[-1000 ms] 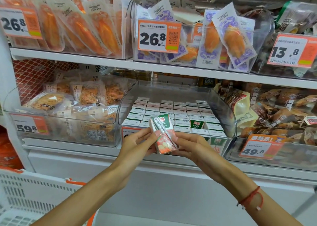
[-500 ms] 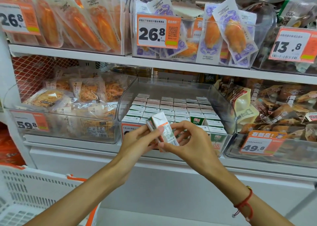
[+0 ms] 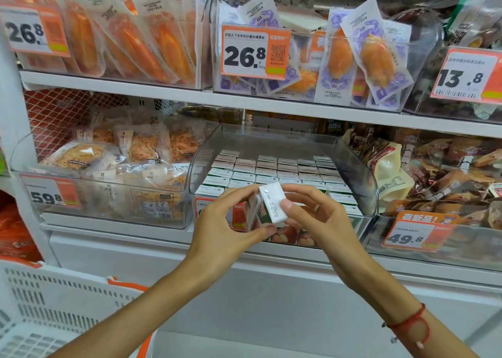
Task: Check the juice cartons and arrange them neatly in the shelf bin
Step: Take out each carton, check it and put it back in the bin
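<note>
Head view, sole entry.

Item held: we have one juice carton (image 3: 267, 204) in both hands, in front of the bin's front wall and just above its front row. It is tilted so its white top panel, with small dark print, faces us. Our left hand (image 3: 226, 222) wraps the carton's left and lower side, thumb under the bottom edge. Our right hand (image 3: 316, 216) pinches the right end, thumb on the top panel, the other fingers curled behind. Both hands are grasping the carton.

Stock: the other cartons (image 3: 274, 167) stand upright in tight rows inside the clear shelf bin (image 3: 364, 167), tops level. The rear of the bin is bare. We cannot tell whether a gap for this carton is open in the front row, since our hands cover it.

Neighbours: a bin of bagged snacks (image 3: 114, 167) to the left, brown pouches (image 3: 440, 175) to the right, a white basket (image 3: 49, 311) at lower left, a red cord (image 3: 407, 321) on our right wrist.

Step, as we judge it: checking the printed top before returning the carton.

Risks, as we judge them:
- A light two-point pinch while turning could let the carton slip and fall to the ledge below.
- Squeezing the soft walls could dent it.
- Pushing it down askew could skew or topple front-row neighbours.
- Replacing it turned the wrong way would break the uniform facing.
</note>
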### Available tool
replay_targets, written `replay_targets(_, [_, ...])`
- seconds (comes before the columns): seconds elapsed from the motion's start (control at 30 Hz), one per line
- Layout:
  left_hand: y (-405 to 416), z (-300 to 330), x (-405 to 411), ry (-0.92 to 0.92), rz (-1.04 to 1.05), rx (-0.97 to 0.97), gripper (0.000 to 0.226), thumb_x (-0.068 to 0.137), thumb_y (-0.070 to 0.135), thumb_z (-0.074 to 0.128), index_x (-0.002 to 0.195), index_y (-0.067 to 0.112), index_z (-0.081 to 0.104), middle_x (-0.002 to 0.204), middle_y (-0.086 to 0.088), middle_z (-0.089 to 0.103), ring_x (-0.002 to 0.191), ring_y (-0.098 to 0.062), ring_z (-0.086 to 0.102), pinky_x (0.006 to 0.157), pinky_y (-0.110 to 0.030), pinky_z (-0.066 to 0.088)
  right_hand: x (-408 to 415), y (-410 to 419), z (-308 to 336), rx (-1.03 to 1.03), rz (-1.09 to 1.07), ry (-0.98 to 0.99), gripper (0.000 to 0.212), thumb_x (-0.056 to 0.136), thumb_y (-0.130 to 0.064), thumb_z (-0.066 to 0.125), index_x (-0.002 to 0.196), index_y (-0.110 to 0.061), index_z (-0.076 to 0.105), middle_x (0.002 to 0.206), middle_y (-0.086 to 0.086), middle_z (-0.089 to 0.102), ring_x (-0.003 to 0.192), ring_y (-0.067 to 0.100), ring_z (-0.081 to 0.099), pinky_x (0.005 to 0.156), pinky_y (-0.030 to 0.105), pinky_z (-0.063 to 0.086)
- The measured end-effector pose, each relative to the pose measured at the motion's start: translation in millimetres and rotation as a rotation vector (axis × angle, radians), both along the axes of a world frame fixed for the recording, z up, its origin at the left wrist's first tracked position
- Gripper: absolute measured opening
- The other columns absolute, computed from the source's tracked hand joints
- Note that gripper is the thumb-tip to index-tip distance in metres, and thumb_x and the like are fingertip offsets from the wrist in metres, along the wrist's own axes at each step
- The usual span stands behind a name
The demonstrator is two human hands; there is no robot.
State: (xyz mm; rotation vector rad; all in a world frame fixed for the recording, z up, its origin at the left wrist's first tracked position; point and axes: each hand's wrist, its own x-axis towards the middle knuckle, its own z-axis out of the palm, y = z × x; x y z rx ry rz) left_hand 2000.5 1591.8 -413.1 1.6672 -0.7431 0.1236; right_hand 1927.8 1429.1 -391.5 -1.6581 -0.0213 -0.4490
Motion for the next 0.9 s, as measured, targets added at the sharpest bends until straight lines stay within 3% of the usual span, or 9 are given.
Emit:
replay_targets(0.13, [1, 0, -2, -0.081, 0.025, 0.008, 0.061, 0.069, 0.017, 0.086, 0.116, 0.042, 0.058, 0.114, 0.021, 0.063, 0.112, 0.000, 0.056, 0.090, -0.012, 0.047, -3, -2, 1, -0.014, 0.026, -0.034, 0.033, 0.075, -0.031, 0.071, 0.107, -0.022, 0.072, 0.108, -0.006, 0.073, 0.101, 0.009, 0.069, 0.073, 0.018, 0.055])
replay_targets(0.33, [0, 1, -3, -0.080, 0.024, 0.029, 0.059, 0.067, 0.020, 0.087, 0.113, 0.043, 0.057, 0.115, 0.021, 0.063, 0.111, 0.006, 0.055, 0.084, -0.001, 0.041, -3, -6, -1, -0.026, 0.045, -0.049, 0.029, 0.076, -0.032, 0.070, 0.105, -0.031, 0.073, 0.108, -0.009, 0.073, 0.103, 0.007, 0.067, 0.074, 0.019, 0.056])
replay_targets(0.43, [-3, 1, -2, 0.045, 0.032, -0.032, 0.059, 0.063, 0.026, 0.089, 0.113, 0.040, 0.060, 0.110, 0.024, 0.067, 0.106, 0.007, 0.060, 0.083, -0.006, 0.047, -4, -7, -2, -0.056, 0.114, -0.038, 0.037, 0.082, -0.025, 0.073, 0.118, -0.034, 0.068, 0.117, -0.012, 0.069, 0.109, 0.006, 0.064, 0.078, 0.019, 0.055])
replay_targets(0.53, [-4, 0, 1, 0.269, 0.016, -0.171, 0.053, 0.062, 0.026, 0.088, 0.109, 0.035, 0.064, 0.103, 0.023, 0.071, 0.096, 0.005, 0.066, 0.073, -0.008, 0.051, -3, -7, -7, -0.270, 0.147, -0.001, 0.059, 0.083, -0.009, 0.075, 0.132, -0.037, 0.056, 0.121, -0.020, 0.064, 0.113, 0.004, 0.060, 0.086, 0.018, 0.052])
replay_targets(0.6, [-3, 1, 3, 0.360, 0.014, -0.221, 0.056, 0.056, 0.035, 0.086, 0.109, 0.031, 0.066, 0.101, 0.019, 0.073, 0.092, 0.005, 0.068, 0.067, -0.008, 0.051, -2, -4, -10, -0.410, 0.087, -0.008, 0.067, 0.080, -0.013, 0.078, 0.134, -0.042, 0.050, 0.117, -0.028, 0.059, 0.111, -0.002, 0.058, 0.082, 0.010, 0.050])
replay_targets(0.67, [-3, 2, 2, 0.397, 0.019, -0.242, 0.063, 0.050, 0.040, 0.083, 0.109, 0.026, 0.065, 0.093, 0.019, 0.074, 0.085, 0.006, 0.069, 0.061, -0.007, 0.050, -1, 1, -12, -0.505, -0.010, -0.040, 0.067, 0.077, -0.026, 0.081, 0.131, -0.048, 0.047, 0.113, -0.031, 0.056, 0.107, -0.004, 0.056, 0.078, 0.009, 0.050])
replay_targets(0.73, [-4, 2, 0, 0.412, 0.025, -0.237, 0.067, 0.047, 0.042, 0.083, 0.109, 0.023, 0.065, 0.090, 0.018, 0.074, 0.081, 0.005, 0.070, 0.059, -0.006, 0.049, 2, 6, -14, -0.537, -0.091, -0.077, 0.061, 0.077, -0.032, 0.080, 0.125, -0.050, 0.048, 0.108, -0.025, 0.059, 0.101, 0.000, 0.059, 0.077, 0.016, 0.054])
replay_targets(0.83, [-6, -1, -4, 0.420, 0.030, -0.219, 0.074, 0.043, 0.045, 0.083, 0.110, 0.022, 0.064, 0.099, 0.012, 0.072, 0.083, 0.002, 0.071, 0.061, -0.008, 0.051, 6, 10, -16, -0.523, -0.153, -0.090, 0.050, 0.080, -0.028, 0.078, 0.124, -0.039, 0.055, 0.108, -0.018, 0.064, 0.096, 0.006, 0.063, 0.078, 0.027, 0.058])
replay_targets(0.9, [-6, 0, -3, 0.421, 0.025, -0.212, 0.075, 0.042, 0.047, 0.083, 0.111, 0.025, 0.062, 0.102, 0.013, 0.071, 0.085, 0.003, 0.070, 0.062, -0.008, 0.051, 7, 9, -16, -0.525, -0.160, -0.076, 0.050, 0.083, -0.027, 0.075, 0.128, -0.032, 0.056, 0.111, -0.016, 0.064, 0.098, 0.006, 0.063, 0.078, 0.026, 0.057])
